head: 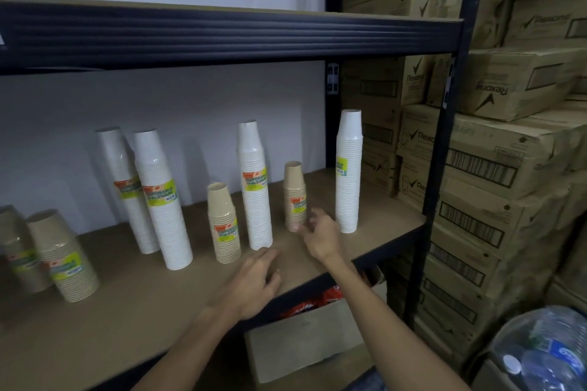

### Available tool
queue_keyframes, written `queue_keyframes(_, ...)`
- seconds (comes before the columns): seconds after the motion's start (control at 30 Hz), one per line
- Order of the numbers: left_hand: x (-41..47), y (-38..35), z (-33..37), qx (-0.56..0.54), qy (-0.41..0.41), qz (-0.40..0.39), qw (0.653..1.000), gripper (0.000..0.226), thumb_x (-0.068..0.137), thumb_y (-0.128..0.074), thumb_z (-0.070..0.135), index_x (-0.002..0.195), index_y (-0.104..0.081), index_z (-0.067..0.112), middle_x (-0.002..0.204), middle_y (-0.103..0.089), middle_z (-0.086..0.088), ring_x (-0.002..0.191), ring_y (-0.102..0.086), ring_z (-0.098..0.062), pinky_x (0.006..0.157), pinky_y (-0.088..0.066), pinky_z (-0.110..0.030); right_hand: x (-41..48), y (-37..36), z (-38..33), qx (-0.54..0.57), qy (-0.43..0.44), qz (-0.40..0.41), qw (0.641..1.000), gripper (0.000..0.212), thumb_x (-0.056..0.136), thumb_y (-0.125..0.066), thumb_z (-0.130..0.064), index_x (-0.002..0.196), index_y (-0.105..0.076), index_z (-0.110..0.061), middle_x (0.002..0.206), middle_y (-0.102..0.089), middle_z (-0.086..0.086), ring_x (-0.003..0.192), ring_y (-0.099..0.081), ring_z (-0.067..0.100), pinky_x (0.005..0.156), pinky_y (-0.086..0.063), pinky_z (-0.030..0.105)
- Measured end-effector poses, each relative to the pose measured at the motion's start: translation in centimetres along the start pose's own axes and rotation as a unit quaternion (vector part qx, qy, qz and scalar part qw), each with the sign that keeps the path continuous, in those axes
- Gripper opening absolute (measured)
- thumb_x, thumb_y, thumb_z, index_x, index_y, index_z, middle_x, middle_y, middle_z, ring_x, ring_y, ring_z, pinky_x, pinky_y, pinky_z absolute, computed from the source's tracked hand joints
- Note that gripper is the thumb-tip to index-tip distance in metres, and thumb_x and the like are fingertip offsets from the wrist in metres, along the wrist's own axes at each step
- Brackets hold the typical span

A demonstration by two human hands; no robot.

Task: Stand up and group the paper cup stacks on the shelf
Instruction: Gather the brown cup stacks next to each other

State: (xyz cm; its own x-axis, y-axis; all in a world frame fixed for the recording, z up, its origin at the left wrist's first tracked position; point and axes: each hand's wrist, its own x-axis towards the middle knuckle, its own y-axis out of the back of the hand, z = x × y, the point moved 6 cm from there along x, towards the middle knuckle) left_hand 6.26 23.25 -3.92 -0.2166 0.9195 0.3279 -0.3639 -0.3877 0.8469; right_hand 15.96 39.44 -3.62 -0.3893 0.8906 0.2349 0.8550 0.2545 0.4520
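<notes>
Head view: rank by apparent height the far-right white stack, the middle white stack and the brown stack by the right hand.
1. Middle white stack and far-right white stack: about equal, and the middle one is nearer the camera, so unranked.
2. Brown stack by the right hand: clearly shortest.

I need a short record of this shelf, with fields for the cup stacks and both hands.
tall white stacks: four, upright; white pair at left, middle white stack, right white stack
short brown stacks: four, upright; brown pair far left, middle brown stack, right brown stack
left hand: open, over shelf board, holds nothing
right hand: fingers loosely curled beside right brown stack; contact unclear
</notes>
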Motion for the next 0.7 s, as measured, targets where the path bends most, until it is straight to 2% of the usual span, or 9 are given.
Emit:
queue_keyframes(0.1, 0.1, -0.3, 0.6, 0.002, -0.023, -0.004, 1.0, 0.04, 0.095, -0.047, 0.03, 0.134, -0.049, 0.025, 0.129, -0.054, 0.008, 0.112, -0.052, -0.008, 0.096, -0.043, -0.026, -2.8, 3.8, 0.3, 0.037, 0.025, 0.139, 0.989, 0.023, 0.085, -0.074, -0.024, 0.1, -0.058, -0.019, 0.095, -0.062, -0.001, 0.089, -0.062, 0.015, 0.076, -0.054, 0.026)
queue_keyframes(0.17, 0.4, -0.5, 0.8, 0.005, -0.032, -0.011, 0.999, 0.041, 0.097, -0.045, 0.03, 0.137, -0.048, 0.021, 0.137, -0.05, 0.007, 0.123, -0.048, -0.011, 0.102, -0.035, -0.02, -3.3, 6.5, 0.7, 0.037, 0.031, 0.233, 0.971, 0.033, 0.082, -0.076, -0.029, 0.097, -0.047, -0.022, 0.099, -0.054, -0.002, 0.091, -0.056, 0.013, 0.069, -0.05, 0.025)
queue_keyframes(0.23, 0.9, -1.1, 1.0, 0.021, -0.044, -0.033, 0.998, 0.046, 0.099, -0.043, 0.029, 0.142, -0.044, 0.016, 0.149, -0.042, 0.004, 0.137, -0.037, -0.012, 0.108, -0.02, -0.013, -2.4, 7.9, 1.1, 0.011, -0.006, 0.255, 0.967, 0.053, 0.074, -0.08, -0.039, 0.104, -0.04, -0.023, 0.106, -0.043, -0.002, 0.095, -0.049, 0.015, 0.07, -0.046, 0.03)
queue_keyframes(0.33, 1.5, -2.1, 1.1, 0.044, -0.057, -0.067, 0.995, 0.052, 0.101, -0.037, 0.034, 0.15, -0.034, 0.016, 0.158, -0.028, 0.001, 0.146, -0.02, -0.009, 0.114, -0.008, -0.015, -0.1, 8.2, 1.8, -0.028, -0.081, 0.203, 0.975, 0.083, 0.063, -0.084, -0.054, 0.12, -0.032, -0.023, 0.11, -0.032, 0.0, 0.096, -0.042, 0.019, 0.071, -0.044, 0.035)
queue_keyframes(0.4, 1.8, -2.5, 0.9, 0.051, -0.052, -0.078, 0.994, 0.055, 0.101, -0.035, 0.037, 0.152, -0.029, 0.017, 0.16, -0.023, 0.002, 0.147, -0.015, -0.007, 0.115, -0.005, -0.017, 1.4, 7.4, 2.9, -0.027, -0.108, 0.151, 0.982, 0.093, 0.058, -0.082, -0.063, 0.125, -0.03, -0.024, 0.112, -0.041, 0.002, 0.099, -0.05, 0.022, 0.076, -0.05, 0.038)
queue_keyframes(0.47, 1.9, -2.7, 0.6, 0.05, -0.049, -0.083, 0.994, 0.056, 0.101, -0.034, 0.039, 0.153, -0.027, 0.019, 0.161, -0.02, 0.004, 0.147, -0.012, -0.005, 0.117, -0.006, -0.019, 2.8, 6.9, 3.9, -0.04, -0.104, 0.103, 0.988, 0.094, 0.057, -0.08, -0.066, 0.127, -0.037, -0.021, 0.116, -0.053, 0.005, 0.104, -0.058, 0.026, 0.083, -0.055, 0.044)
queue_keyframes(0.53, 1.9, -2.8, 0.5, 0.05, -0.047, -0.085, 0.994, 0.057, 0.101, -0.034, 0.04, 0.153, -0.025, 0.02, 0.161, -0.019, 0.005, 0.147, -0.01, -0.004, 0.118, -0.006, -0.02, 3.8, 7.1, 4.3, -0.025, -0.066, 0.049, 0.996, 0.084, 0.062, -0.083, -0.056, 0.127, -0.046, -0.018, 0.116, -0.058, 0.002, 0.105, -0.059, 0.023, 0.087, -0.054, 0.04)
queue_keyframes(0.6, 1.8, -2.9, 0.4, 0.05, -0.045, -0.084, 0.994, 0.057, 0.101, -0.034, 0.041, 0.153, -0.025, 0.021, 0.161, -0.019, 0.006, 0.147, -0.01, -0.003, 0.117, -0.006, -0.019, 4.2, 7.4, 4.6, 0.013, -0.038, -0.026, 0.999, 0.072, 0.071, -0.085, -0.036, 0.132, -0.05, -0.016, 0.119, -0.059, 0.0, 0.109, -0.058, 0.019, 0.091, -0.049, 0.033)
queue_keyframes(0.7, 1.8, -2.7, 0.6, 0.048, -0.047, -0.074, 0.995, 0.056, 0.101, -0.034, 0.04, 0.153, -0.025, 0.021, 0.161, -0.02, 0.006, 0.147, -0.01, -0.003, 0.116, -0.004, -0.016, 4.6, 7.4, 5.1, 0.051, -0.011, -0.098, 0.994, 0.072, 0.078, -0.081, -0.023, 0.139, -0.042, -0.018, 0.135, -0.057, 0.001, 0.125, -0.054, 0.021, 0.105, -0.046, 0.04)
